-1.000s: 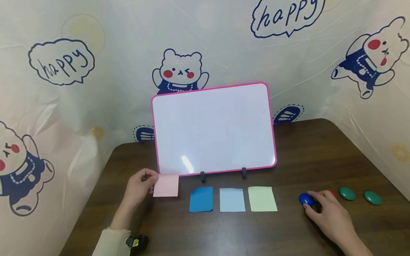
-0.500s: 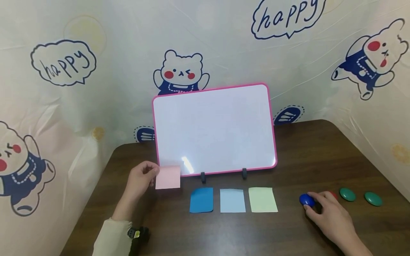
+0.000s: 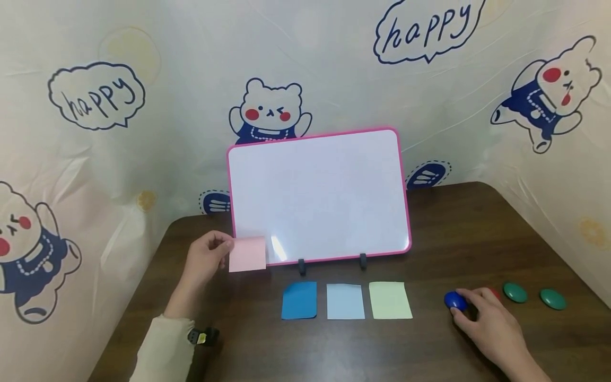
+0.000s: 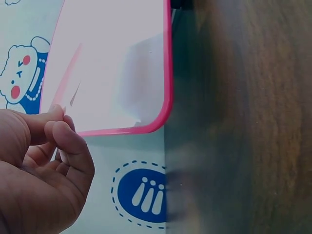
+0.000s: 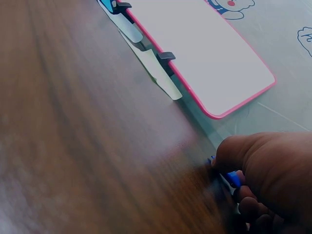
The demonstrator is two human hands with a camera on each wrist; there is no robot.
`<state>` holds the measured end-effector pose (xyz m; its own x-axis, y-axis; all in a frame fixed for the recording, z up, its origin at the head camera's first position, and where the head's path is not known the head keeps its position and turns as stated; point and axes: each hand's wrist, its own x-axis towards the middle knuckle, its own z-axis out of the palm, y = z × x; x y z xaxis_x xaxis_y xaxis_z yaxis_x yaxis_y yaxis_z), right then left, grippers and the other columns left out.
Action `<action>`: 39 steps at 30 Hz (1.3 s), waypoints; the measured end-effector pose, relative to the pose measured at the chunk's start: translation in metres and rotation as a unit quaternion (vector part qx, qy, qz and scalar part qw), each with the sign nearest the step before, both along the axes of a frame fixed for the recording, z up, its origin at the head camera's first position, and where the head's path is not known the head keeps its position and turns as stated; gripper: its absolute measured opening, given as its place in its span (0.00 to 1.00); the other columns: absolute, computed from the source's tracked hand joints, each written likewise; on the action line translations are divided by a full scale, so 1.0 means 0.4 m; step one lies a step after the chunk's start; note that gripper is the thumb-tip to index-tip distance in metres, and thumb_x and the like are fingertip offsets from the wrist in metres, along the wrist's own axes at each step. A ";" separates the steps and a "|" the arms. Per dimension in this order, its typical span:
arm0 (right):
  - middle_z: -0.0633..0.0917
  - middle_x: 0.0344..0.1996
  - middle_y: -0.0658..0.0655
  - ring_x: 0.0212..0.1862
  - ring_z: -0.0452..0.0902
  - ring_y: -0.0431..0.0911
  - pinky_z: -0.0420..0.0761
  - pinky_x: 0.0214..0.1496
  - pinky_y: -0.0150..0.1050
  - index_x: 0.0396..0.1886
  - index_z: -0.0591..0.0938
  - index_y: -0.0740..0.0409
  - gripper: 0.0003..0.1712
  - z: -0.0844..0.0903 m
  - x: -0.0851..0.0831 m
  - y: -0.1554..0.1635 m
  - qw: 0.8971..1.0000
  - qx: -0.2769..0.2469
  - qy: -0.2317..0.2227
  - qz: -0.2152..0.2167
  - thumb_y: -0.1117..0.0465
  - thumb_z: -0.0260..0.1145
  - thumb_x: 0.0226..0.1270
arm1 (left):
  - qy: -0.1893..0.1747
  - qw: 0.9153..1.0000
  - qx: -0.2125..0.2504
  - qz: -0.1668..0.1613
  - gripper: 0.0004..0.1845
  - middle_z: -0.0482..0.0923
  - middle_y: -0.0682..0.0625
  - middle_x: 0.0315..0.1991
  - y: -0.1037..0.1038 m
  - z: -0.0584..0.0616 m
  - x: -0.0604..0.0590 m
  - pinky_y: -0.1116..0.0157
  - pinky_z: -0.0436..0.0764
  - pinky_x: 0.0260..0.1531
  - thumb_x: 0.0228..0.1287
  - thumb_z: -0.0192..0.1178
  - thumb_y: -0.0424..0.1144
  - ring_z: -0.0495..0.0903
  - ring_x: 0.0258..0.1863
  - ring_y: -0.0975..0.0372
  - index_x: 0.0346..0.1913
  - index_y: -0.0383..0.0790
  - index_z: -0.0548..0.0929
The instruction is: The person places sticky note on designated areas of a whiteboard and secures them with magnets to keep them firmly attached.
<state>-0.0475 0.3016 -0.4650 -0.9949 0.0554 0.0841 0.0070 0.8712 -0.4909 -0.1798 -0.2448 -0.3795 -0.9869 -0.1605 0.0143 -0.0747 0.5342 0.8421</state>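
Pink sticky note (image 3: pixel 247 253) is off the table, pinched at its left edge by my left hand (image 3: pixel 206 259) and held flat against the lower left corner of the pink-framed whiteboard (image 3: pixel 319 195), which leans upright on two black feet. My right hand (image 3: pixel 487 323) curls its fingers round the blue magnet (image 3: pixel 455 301) on the table, beside a red magnet (image 3: pixel 495 293) and two green ones. Three more notes lie in a row before the board.

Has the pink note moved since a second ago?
Yes. The pink note, pinched by the left hand, has risen off the table and now overlaps the whiteboard bottom-left corner.
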 end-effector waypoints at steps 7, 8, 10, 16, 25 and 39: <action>0.77 0.46 0.62 0.30 0.68 0.44 0.66 0.25 0.37 0.60 0.80 0.67 0.28 0.001 0.000 -0.003 1.000 -0.003 -0.005 -0.001 0.55 0.71 0.66 | -0.002 1.000 0.000 0.005 0.15 0.75 0.40 0.39 -0.002 0.005 -0.014 0.59 0.82 0.34 0.75 0.59 0.45 0.76 0.32 0.49 0.53 0.37 0.80; 0.77 0.46 0.62 0.30 0.69 0.44 0.67 0.25 0.37 0.60 0.80 0.67 0.28 0.001 -0.001 -0.003 1.000 -0.002 -0.005 -0.001 0.55 0.72 0.65 | -0.002 1.000 0.000 0.005 0.15 0.75 0.40 0.39 -0.001 0.006 -0.016 0.58 0.82 0.34 0.75 0.59 0.45 0.76 0.32 0.50 0.53 0.37 0.80; 0.77 0.46 0.61 0.30 0.69 0.44 0.67 0.26 0.37 0.60 0.80 0.67 0.28 0.001 -0.002 -0.003 1.000 -0.001 -0.007 -0.002 0.55 0.72 0.65 | 0.001 1.000 -0.002 0.005 0.15 0.75 0.40 0.39 0.000 0.009 -0.019 0.59 0.81 0.33 0.75 0.59 0.45 0.76 0.31 0.49 0.53 0.38 0.80; 0.78 0.46 0.61 0.32 0.70 0.45 0.68 0.27 0.38 0.59 0.80 0.67 0.28 0.001 -0.004 -0.002 1.000 0.003 -0.003 -0.003 0.55 0.72 0.65 | 0.014 1.000 -0.003 -0.002 0.14 0.75 0.39 0.39 0.004 0.015 -0.030 0.65 0.79 0.27 0.75 0.59 0.44 0.77 0.32 0.45 0.53 0.37 0.80; 0.78 0.45 0.61 0.32 0.71 0.45 0.69 0.28 0.40 0.59 0.81 0.68 0.28 0.002 -0.004 -0.005 1.000 0.003 -0.003 -0.004 0.56 0.72 0.64 | 0.018 1.000 -0.006 -0.005 0.14 0.76 0.36 0.42 0.014 0.033 -0.048 0.64 0.79 0.28 0.76 0.58 0.45 0.77 0.32 0.45 0.53 0.38 0.80; 0.78 0.45 0.61 0.32 0.70 0.46 0.69 0.28 0.40 0.59 0.80 0.67 0.28 0.006 -0.006 -0.007 1.000 0.006 -0.011 -0.010 0.56 0.72 0.64 | 0.018 1.000 -0.003 -0.014 0.16 0.75 0.37 0.42 0.032 0.063 -0.076 0.65 0.79 0.28 0.76 0.58 0.46 0.77 0.34 0.44 0.54 0.38 0.79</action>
<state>-0.0498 0.2986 -0.4626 -0.9953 0.0742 0.0627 0.0350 0.8763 -0.4804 -0.2101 -0.2319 -0.3542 -0.9900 -0.1318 0.0505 -0.0290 0.5401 0.8411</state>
